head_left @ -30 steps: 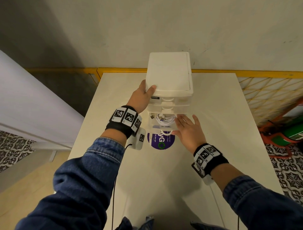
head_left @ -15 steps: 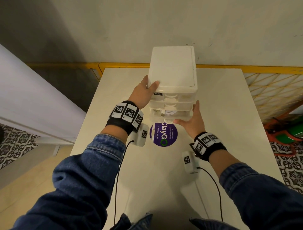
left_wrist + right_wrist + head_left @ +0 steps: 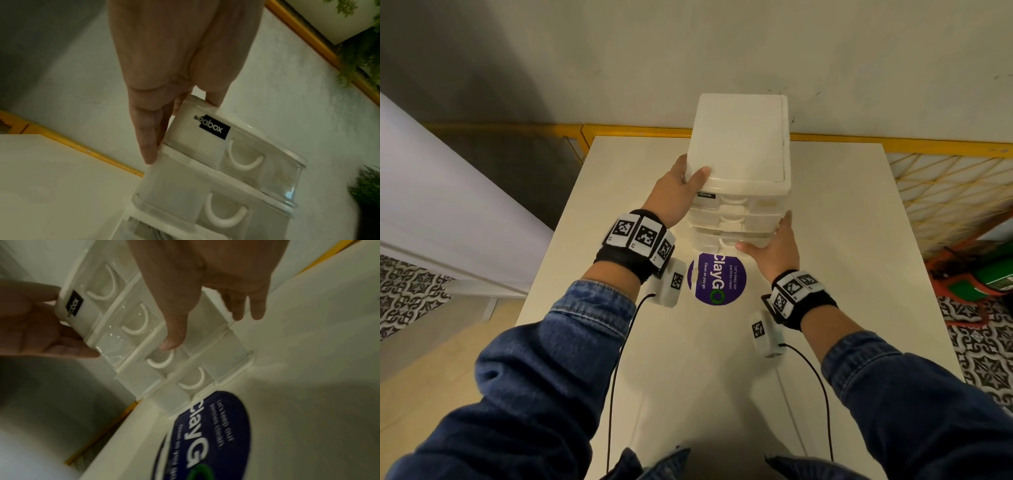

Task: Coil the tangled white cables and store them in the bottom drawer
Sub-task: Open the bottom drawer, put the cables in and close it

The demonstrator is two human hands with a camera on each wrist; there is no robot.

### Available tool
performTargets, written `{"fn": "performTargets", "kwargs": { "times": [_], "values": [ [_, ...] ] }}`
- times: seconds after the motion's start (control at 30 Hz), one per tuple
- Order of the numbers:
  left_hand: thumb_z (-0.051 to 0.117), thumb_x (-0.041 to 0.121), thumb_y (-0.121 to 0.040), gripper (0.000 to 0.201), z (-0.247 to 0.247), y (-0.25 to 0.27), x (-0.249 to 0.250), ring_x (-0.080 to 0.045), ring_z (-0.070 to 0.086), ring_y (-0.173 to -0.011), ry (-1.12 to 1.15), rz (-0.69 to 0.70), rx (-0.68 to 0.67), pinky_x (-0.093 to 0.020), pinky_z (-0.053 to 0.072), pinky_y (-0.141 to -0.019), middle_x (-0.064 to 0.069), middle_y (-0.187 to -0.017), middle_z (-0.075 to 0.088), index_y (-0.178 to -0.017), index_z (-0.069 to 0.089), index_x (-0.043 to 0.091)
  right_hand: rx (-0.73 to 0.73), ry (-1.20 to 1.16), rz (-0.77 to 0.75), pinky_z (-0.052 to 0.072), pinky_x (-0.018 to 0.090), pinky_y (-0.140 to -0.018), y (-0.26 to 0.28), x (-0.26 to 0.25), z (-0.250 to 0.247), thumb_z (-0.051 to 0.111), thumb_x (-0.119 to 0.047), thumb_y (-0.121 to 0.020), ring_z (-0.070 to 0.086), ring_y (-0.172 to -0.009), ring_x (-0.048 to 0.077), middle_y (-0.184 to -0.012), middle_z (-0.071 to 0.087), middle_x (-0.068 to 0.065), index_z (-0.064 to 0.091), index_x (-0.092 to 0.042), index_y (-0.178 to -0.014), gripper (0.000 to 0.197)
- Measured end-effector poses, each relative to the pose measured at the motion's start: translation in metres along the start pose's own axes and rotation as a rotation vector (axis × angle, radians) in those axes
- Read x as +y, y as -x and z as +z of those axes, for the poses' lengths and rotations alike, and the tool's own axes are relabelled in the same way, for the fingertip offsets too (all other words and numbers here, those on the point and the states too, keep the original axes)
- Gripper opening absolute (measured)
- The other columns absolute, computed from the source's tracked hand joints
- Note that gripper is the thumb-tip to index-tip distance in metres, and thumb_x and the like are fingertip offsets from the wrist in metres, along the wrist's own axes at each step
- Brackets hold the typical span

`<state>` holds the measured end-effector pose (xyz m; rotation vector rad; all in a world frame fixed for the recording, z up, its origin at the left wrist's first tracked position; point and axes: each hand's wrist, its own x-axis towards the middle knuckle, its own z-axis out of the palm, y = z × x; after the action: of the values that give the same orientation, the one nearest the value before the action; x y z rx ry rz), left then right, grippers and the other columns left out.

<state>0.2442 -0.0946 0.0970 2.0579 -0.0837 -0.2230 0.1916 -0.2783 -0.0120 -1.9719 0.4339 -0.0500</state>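
A white plastic drawer unit (image 3: 739,161) with several translucent drawers stands at the far end of the table (image 3: 842,240). Its bottom drawer (image 3: 193,381) is pushed in flush. My left hand (image 3: 685,185) grips the unit's top left corner, thumb on the lid and fingers (image 3: 148,146) down the left side. My right hand (image 3: 770,243) lies against the lower right corner. Its thumb (image 3: 172,340) is on a lower drawer front and its straight fingers (image 3: 246,309) run along the right wall. No white cable shows clearly in any view.
A round purple sticker (image 3: 717,279) lies on the table just in front of the unit. A yellow rail (image 3: 637,130) and a wall run behind the table. A white ledge (image 3: 431,205) is on the left. Red and green gear (image 3: 979,274) sits on the floor at right.
A second ago the bottom drawer stood open with coiled white cable inside. It is now pushed in, and my right hand has moved from its front to the unit's right lower corner.
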Motion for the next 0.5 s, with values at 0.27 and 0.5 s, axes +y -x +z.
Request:
{"fn": "performTargets", "kwargs": {
  "times": [0.27, 0.5],
  "values": [
    [0.044, 0.041, -0.095, 0.042, 0.0025, 0.0017, 0.0019, -0.024, 0.058, -0.108, -0.004, 0.0, 0.039, -0.041, 0.049, -0.092, 0.002, -0.111, 0.057, -0.132, 0.042, 0.019, -0.013, -0.126, 0.032, 0.042, 0.025, -0.081, 0.0051, -0.0073, 0.0014, 0.084, -0.028, -0.062, 0.054, -0.098, 0.013, -0.11, 0.056, -0.005, 0.041, -0.015, -0.126, 0.078],
    [0.044, 0.041, -0.095, 0.042, 0.0039, 0.0004, 0.0023, -0.025, 0.057, -0.109, -0.002, -0.005, 0.051, -0.044, 0.048, -0.094, -0.002, -0.117, 0.059, -0.13, 0.043, 0.018, -0.006, -0.069, -0.013, 0.043, 0.027, -0.081, 0.0045, -0.008, 0.0019, 0.083, -0.036, -0.061, 0.057, -0.103, 0.017, -0.121, 0.06, 0.002, 0.04, -0.017, -0.126, 0.081]
  ]
}}
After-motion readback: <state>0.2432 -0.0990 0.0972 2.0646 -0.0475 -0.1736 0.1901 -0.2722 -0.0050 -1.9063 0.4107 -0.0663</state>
